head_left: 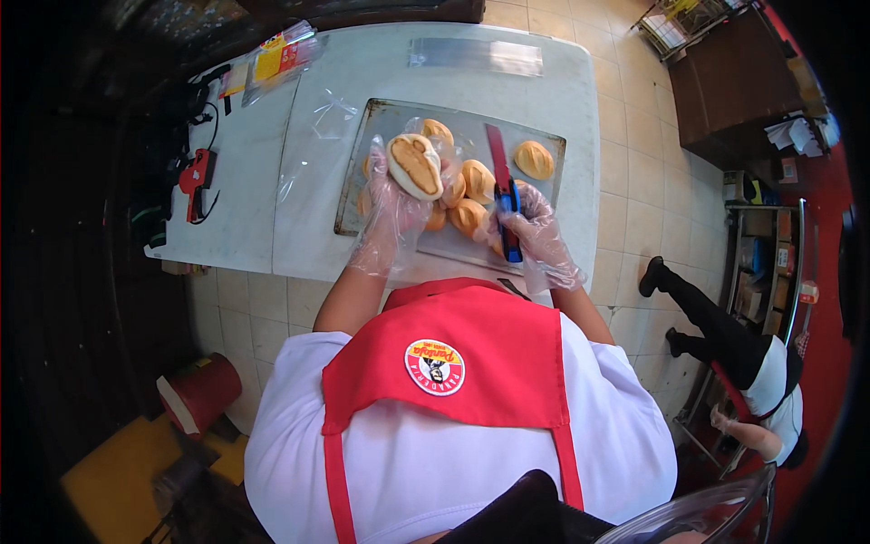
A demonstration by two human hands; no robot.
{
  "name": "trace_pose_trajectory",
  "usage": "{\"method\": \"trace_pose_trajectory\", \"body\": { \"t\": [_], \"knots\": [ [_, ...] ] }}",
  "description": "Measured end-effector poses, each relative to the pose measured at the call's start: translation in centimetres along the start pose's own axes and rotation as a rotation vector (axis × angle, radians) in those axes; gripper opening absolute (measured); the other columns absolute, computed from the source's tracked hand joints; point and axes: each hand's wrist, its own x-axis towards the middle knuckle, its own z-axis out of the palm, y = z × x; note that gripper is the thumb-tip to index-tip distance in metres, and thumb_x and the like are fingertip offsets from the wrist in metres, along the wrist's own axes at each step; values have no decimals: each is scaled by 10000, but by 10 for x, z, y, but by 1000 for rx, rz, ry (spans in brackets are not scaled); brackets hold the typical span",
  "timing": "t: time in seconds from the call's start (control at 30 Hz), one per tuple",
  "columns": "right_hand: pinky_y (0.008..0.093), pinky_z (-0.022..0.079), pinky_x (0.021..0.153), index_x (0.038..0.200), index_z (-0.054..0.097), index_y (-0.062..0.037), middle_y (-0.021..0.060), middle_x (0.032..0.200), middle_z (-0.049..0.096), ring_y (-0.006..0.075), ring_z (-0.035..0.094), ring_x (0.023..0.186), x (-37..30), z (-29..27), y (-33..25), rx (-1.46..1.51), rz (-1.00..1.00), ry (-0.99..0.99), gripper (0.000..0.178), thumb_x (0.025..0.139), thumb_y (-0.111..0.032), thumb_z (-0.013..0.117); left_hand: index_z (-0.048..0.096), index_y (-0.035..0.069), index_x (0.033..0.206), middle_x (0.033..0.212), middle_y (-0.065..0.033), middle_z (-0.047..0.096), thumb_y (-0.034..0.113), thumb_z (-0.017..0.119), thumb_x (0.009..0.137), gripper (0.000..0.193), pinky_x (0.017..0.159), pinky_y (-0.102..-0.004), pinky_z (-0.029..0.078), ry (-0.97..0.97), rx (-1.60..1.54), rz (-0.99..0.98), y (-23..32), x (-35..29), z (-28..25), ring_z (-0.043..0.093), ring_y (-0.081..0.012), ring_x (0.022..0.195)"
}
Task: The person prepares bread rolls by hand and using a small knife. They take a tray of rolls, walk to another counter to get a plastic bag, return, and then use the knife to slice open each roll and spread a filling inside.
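Note:
My left hand point(396, 213), in a clear plastic glove, grips an oval bread roll point(414, 167) above the left part of a metal baking tray point(453, 113). A pale rim surrounds the golden patch on the roll's visible face. Over the right half of the tray, my gloved right hand point(535, 222) is closed round the blue and black handle of a knife point(499, 161). Its long reddish blade points away from me, apart from the roll. Several golden rolls point(478, 181) lie together beneath my hands, partly hidden. One roll point(535, 160) sits alone at the tray's right.
Clear plastic bags point(476, 56) lie at the white table's far edge. Packaging with yellow and red print point(276, 59) and a red device with a cable point(196, 181) are on the left. Another person point(761, 381) stands by a shelf rack at right; a red bucket point(201, 394) is lower left.

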Motion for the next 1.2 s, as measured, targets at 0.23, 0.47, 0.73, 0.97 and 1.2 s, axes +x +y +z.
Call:
{"method": "trace_pose_trajectory", "body": {
  "t": [0.23, 0.47, 0.73, 0.97, 1.2],
  "knots": [
    [257, 479, 548, 1248, 464, -12, 49, 788, 574, 125, 580, 621, 10, 5, -4, -43, -99, 81, 426, 829, 5, 539, 421, 86, 1324, 1290, -149, 482, 567, 561, 841, 696, 1014, -532, 388, 179, 108, 246, -13, 30, 18, 462, -326, 1210],
    [222, 439, 516, 1221, 528, -56, -13, 778, 553, 72, 531, 600, 40, 45, -3, 139, -33, 247, 370, 870, -128, 624, 446, 78, 1308, 1314, -160, 467, 516, 616, 810, 684, 1061, -569, 320, -284, -178, 62, -25, 37, 12, 423, -364, 1246],
    [214, 434, 607, 1124, 597, -51, -29, 786, 559, 52, 502, 680, 59, 27, -13, -155, -37, 193, 256, 872, -91, 585, 419, -36, 1303, 1328, -206, 462, 263, 611, 793, 621, 1069, -536, 335, -58, 88, -9, -10, 20, 26, 453, -379, 1235],
    [278, 444, 607, 982, 593, -16, 27, 740, 552, 135, 522, 663, 39, 6, -8, -645, -284, 89, 179, 825, -98, 615, 435, 76, 1321, 1283, -154, 502, 379, 592, 841, 589, 989, -539, 422, -19, -60, -54, -11, 21, 8, 502, -331, 1181],
    [416, 430, 573, 752, 582, -14, 171, 659, 565, 328, 563, 616, 17, 19, -19, -1118, -508, 153, 252, 777, -233, 705, 465, 118, 1282, 1221, -92, 542, 516, 464, 923, 536, 933, -493, 480, 281, 87, 92, -27, 17, 50, 547, -266, 1123]
  ]
}}
